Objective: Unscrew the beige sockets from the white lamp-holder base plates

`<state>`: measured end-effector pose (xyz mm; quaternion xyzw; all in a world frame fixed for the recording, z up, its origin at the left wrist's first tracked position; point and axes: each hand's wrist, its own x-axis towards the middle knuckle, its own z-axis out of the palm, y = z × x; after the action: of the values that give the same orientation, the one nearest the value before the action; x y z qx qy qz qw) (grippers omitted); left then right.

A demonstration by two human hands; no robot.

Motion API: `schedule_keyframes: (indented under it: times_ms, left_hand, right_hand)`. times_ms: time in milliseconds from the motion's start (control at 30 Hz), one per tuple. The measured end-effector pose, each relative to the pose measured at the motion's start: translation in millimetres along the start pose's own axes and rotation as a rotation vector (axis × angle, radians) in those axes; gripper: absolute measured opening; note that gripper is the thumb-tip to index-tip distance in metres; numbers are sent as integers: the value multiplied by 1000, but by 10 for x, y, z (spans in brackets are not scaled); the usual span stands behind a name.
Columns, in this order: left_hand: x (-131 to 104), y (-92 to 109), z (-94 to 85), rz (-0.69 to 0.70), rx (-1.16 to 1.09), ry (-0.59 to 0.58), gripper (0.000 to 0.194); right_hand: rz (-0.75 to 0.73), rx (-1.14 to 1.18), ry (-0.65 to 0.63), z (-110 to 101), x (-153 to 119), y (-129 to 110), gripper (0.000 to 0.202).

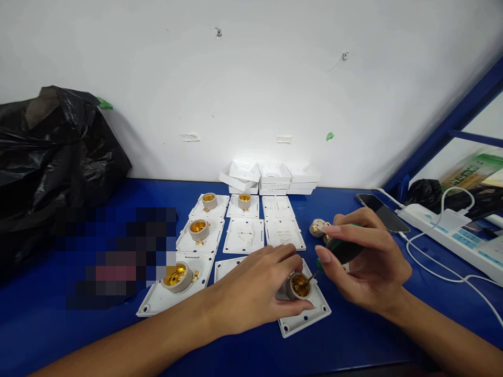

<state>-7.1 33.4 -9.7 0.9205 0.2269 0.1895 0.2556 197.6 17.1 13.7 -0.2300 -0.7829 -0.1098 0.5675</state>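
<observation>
My right hand [365, 256] is closed around the dark green handle of a screwdriver [341, 248]. Its thin shaft slants down into the brass-lined lamp socket [299, 286], which sits on a white square plate [302, 324]. My left hand [271, 283] grips this socket from the left, thumb in front and fingers behind, keeping it against the plate. The screwdriver's tip is inside the socket, so its contact with a screw cannot be made out. Just behind my right hand lies a loose lamp socket [317, 228], partly covered by the fingers.
Plates with sockets [199, 230] stand on the left, beside bare white plates [244, 235]. White boxes [274, 178] are stacked against the wall. A phone [381, 212], a power strip [451, 235] and cables lie right. A black plastic bag [55, 173] and a blurred-out patch are left.
</observation>
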Motion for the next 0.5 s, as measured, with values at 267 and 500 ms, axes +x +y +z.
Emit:
schedule_keyframes:
  times_ms: [267, 500]
  left_hand:
    - [-9, -5, 7, 6, 41, 23, 37]
    - [-9, -14, 11, 1, 25, 10, 38]
  right_hand:
    - [70, 86, -48, 3, -13, -18, 76]
    - [173, 221, -95, -22, 11, -19, 65]
